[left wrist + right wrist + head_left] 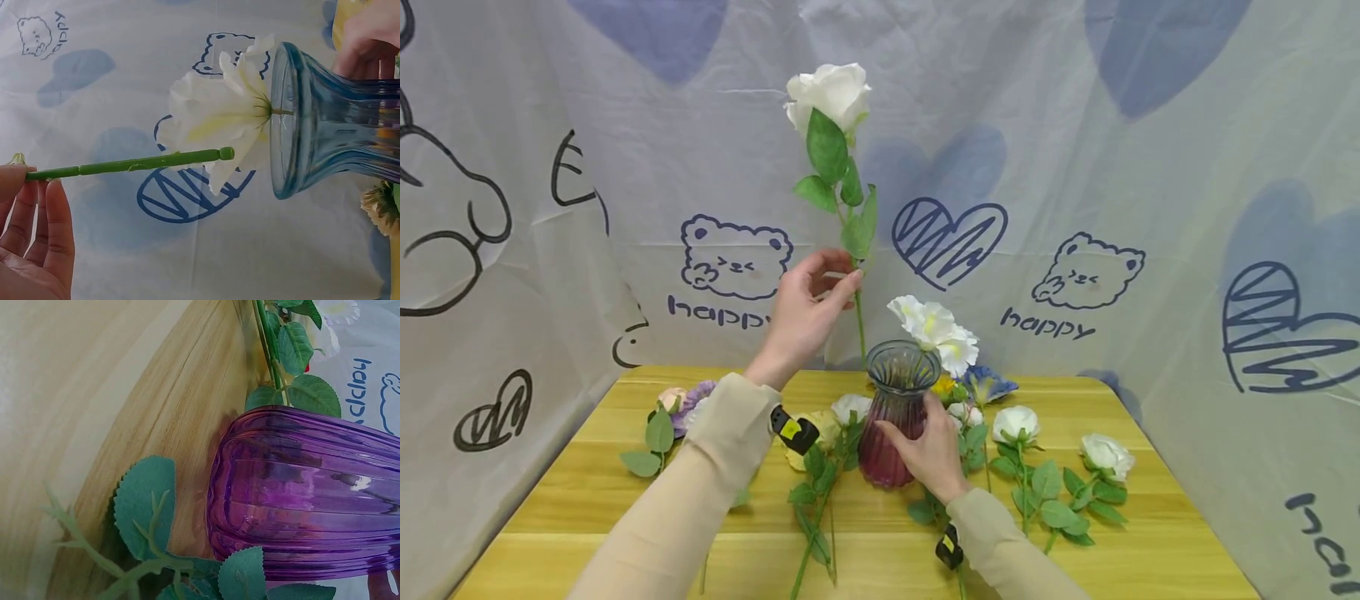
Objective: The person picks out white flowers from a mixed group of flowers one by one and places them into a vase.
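Our left hand (pixel 811 302) pinches the likely light white rose (pixel 852 183) mid-stem. Below, our right hand (pixel 934 446) grips the glass vase (pixel 892 402).

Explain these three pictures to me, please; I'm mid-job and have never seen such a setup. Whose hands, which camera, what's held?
There is no machine here, just a person's two bare hands. The widest picture comes from a camera on the head, looking forward and down. The other two, which appear turned sideways, come from cameras on the left and right wrists.

The left hand pinches a white rose by its stem, whose end is outside the vase's mouth. The right hand grips the vase, which already holds a white flower. On the wooden table lie more flowers, including white roses and a blue flower.
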`<state>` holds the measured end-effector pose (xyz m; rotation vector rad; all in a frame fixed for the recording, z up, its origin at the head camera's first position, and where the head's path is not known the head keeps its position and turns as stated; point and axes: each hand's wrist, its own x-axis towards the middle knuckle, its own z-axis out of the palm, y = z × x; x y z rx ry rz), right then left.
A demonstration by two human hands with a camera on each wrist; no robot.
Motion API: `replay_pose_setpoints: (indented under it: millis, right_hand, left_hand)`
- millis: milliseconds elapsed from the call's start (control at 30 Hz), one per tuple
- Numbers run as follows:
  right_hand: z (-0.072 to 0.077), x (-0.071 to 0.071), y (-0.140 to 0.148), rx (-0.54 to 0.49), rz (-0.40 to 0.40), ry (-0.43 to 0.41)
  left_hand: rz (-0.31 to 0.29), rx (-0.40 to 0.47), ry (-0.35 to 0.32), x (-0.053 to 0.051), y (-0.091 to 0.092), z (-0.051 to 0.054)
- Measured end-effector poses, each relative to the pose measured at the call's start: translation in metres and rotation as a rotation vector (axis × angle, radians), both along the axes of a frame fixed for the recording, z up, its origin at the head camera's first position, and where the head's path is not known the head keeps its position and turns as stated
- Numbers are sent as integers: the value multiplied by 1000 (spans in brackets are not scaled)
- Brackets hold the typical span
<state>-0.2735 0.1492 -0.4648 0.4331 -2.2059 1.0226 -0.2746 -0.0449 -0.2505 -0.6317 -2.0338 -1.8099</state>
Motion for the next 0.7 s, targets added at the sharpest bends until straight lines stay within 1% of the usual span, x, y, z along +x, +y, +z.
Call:
replay_pose_setpoints:
  millis: [100,200,333,567,700]
  right_hand:
    - [0,0,0,-1,-4,4]
    - [0,0,-1,-1,2,11]
    - [1,1,0,2,16,28]
    - [3,2,0,2,16,20]
    - [2,2,0,12,5,18]
  left_hand:
    - [-14,-20,31,-1,7,2]
    - [-16,-79,68,-2,14,-1]
    - [-18,-168,110,-1,24,-8]
    - [-34,-275,115,2,33,-22]
    - [-26,-356,143,3,36,-31]
